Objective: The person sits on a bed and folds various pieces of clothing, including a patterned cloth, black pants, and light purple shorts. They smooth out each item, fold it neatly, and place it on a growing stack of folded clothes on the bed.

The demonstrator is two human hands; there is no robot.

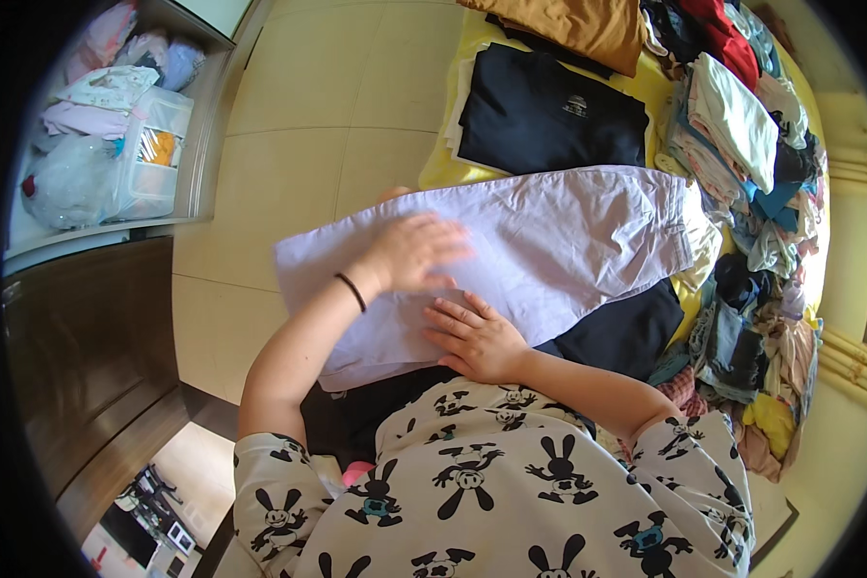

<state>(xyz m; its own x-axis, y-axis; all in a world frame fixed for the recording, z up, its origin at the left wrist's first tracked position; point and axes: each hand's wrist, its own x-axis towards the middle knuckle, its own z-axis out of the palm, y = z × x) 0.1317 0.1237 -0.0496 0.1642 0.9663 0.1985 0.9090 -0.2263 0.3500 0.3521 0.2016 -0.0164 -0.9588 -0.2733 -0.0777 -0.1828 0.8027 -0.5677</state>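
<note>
Pale lavender trousers (542, 246) lie spread before me, folded lengthwise, with the gathered waistband (675, 224) at the right and the legs reaching left past the bed's edge. My left hand (419, 249), a dark band on its wrist, is over the leg part, fingers apart and blurred; whether it touches the cloth I cannot tell. Flat on the near side of the same legs rests my right hand (480, 339), its fingers spread. A cream cloth (702, 242) shows at the waist end. Dark fabric (621, 329) lies partly hidden underneath.
Beyond the trousers sit a folded black T-shirt (549, 112) and a brown garment (585, 32) on a yellow sheet (444, 170). Folded clothes (737, 123) and a loose clothing heap (751, 332) line the right. An open cabinet (202, 159) at left holds a clear plastic drawer box (152, 180).
</note>
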